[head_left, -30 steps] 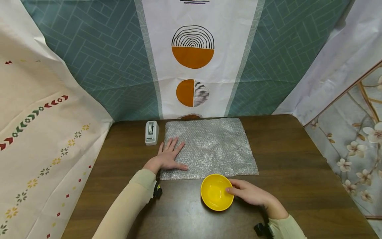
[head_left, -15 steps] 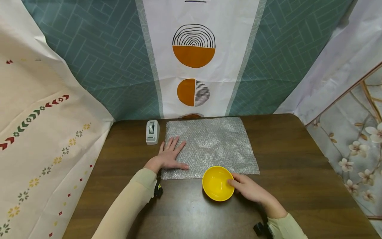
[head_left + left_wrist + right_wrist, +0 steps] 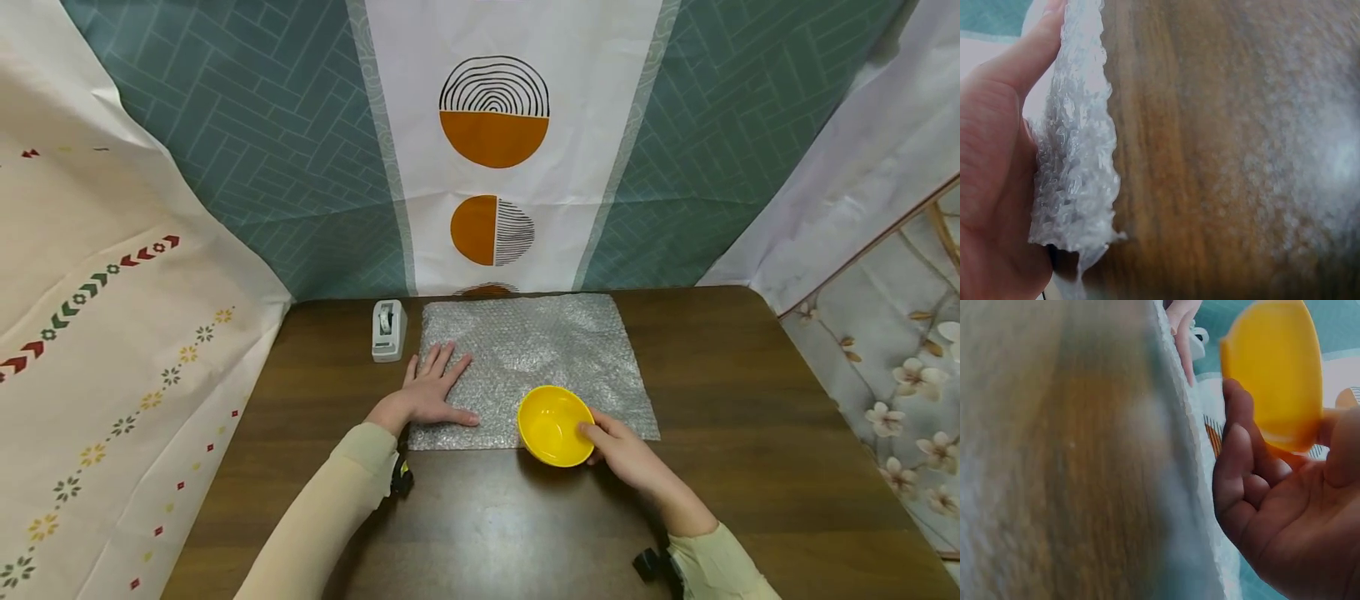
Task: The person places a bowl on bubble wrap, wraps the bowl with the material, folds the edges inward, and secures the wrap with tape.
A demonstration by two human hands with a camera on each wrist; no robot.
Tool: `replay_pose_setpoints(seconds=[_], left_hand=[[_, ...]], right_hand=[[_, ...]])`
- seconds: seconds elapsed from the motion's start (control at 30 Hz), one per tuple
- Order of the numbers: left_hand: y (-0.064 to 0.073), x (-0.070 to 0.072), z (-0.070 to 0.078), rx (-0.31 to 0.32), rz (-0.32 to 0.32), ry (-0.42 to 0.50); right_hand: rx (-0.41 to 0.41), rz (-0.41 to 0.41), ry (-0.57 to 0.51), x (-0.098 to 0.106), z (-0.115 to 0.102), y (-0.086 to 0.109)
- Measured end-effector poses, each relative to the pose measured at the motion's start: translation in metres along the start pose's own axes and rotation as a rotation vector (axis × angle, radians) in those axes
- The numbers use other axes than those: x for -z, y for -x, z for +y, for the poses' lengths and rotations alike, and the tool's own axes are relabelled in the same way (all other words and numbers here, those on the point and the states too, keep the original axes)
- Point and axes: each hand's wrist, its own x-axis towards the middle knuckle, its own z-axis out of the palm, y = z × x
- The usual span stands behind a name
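Note:
A yellow bowl [image 3: 553,423] is gripped at its right rim by my right hand [image 3: 628,457], thumb inside and fingers beneath. It tilts a little and overlaps the near edge of the bubble wrap [image 3: 525,358] in the head view. In the right wrist view the bowl [image 3: 1279,375] shows from its side, above the curled fingers [image 3: 1238,450]. My left hand [image 3: 431,396] lies spread on the left near corner of the sheet, fingers straight. The left wrist view shows the sheet's bubbly edge [image 3: 1079,156] beside the left palm [image 3: 991,150].
A white tape dispenser [image 3: 388,331] stands left of the bubble wrap, near the table's back edge. The brown wooden table [image 3: 480,525] meets a patterned cloth [image 3: 300,167] at the back. More printed cloths hang at both sides.
My right hand has lifted the yellow bowl and carried it forward, from the bare table in front to over the bubble wrap's near edge. The left hand stays in place.

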Motion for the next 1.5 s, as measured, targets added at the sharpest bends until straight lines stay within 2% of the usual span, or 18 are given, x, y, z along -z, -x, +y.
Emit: replay_pose_setpoints(seconds=[0.13, 0.23, 0.57, 0.8, 0.97, 1.23, 1.33, 1.5], left_hand=[[0.001, 0.001, 0.003, -0.001, 0.008, 0.004], [0.001, 0.002, 0.004, 0.002, 0.002, 0.000], [0.000, 0.005, 0.003, -0.003, -0.004, -0.002], [-0.003, 0.006, 0.000, -0.015, 0.026, -0.002], [-0.002, 0.004, 0.001, -0.016, 0.012, 0.004], [-0.002, 0.003, 0.001, -0.008, 0.013, 0.007], [-0.002, 0.000, 0.000, -0.009, 0.014, 0.006], [-0.001, -0.002, -0.001, -0.017, 0.029, 0.002]], right_hand=[[-0.060, 0.097, -0.086, 0.000, -0.002, -0.003], [-0.075, 0.153, -0.122, 0.002, -0.002, -0.005], [-0.093, 0.264, -0.295, 0.007, 0.002, -0.007], [-0.092, 0.317, -0.399, 0.014, 0.000, -0.007], [-0.096, 0.319, -0.395, 0.019, -0.001, -0.006], [-0.054, 0.283, -0.364, 0.025, -0.005, -0.017], [-0.038, 0.266, -0.345, 0.027, -0.008, -0.024], [-0.052, 0.255, -0.249, 0.029, -0.014, -0.045]])
